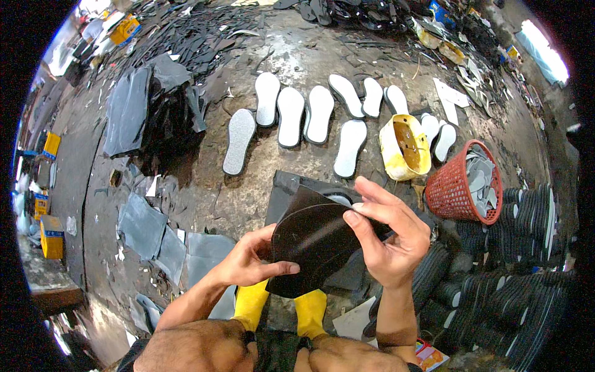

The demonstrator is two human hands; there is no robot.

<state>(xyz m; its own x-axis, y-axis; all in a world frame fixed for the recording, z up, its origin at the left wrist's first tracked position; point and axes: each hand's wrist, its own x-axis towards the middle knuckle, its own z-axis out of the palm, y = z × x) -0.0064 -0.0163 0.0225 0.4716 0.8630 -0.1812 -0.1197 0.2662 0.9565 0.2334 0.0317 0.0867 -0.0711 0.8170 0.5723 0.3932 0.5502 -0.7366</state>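
Note:
A dark brown flexible sheet [313, 239], curved and roughly sole-shaped, is held up in front of me. My left hand [251, 260] grips its lower left edge, thumb on top. Fingers and thumb of my right hand [387, 232] pinch its upper right edge. Under the sheet lies a dark flat piece [286, 185] with a white sole partly hidden by it. Beyond, on the dirty floor, several white soles [291, 115] lie side by side in a row.
A yellow glue-stained can [406, 146] and a red mesh basket [455, 186] of grey cut pieces stand at the right. Stacks of black soles [514, 248] fill the lower right. Grey rubber sheets [130, 111] and scraps lie at the left. My yellow socks [251, 304] show below.

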